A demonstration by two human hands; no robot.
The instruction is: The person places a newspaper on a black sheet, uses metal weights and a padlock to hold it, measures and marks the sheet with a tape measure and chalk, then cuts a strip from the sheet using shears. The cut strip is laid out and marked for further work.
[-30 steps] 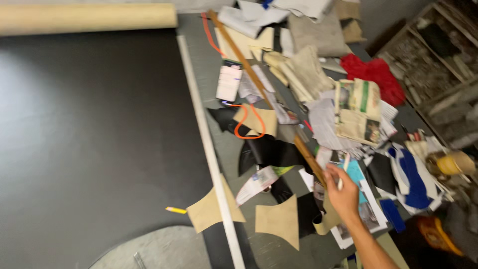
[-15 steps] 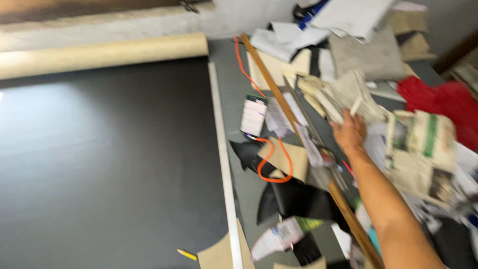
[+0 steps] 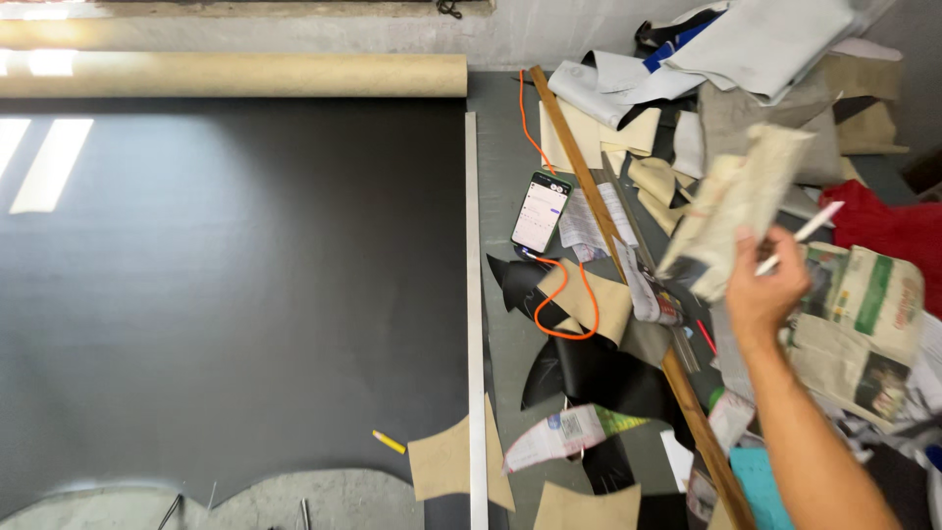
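One right hand [image 3: 763, 292] gripping beige pattern piece [image 3: 738, 211] w/ white pen [image 3: 800, 237]; left hand out of view.

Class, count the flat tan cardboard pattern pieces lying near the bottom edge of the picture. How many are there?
2: one tan piece under the metal ruler, one tan piece at the bottom edge. Others may hide in the clutter.

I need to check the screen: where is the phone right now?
The phone lies right of the metal ruler, just left of the wooden stick, its orange cable trailing below.
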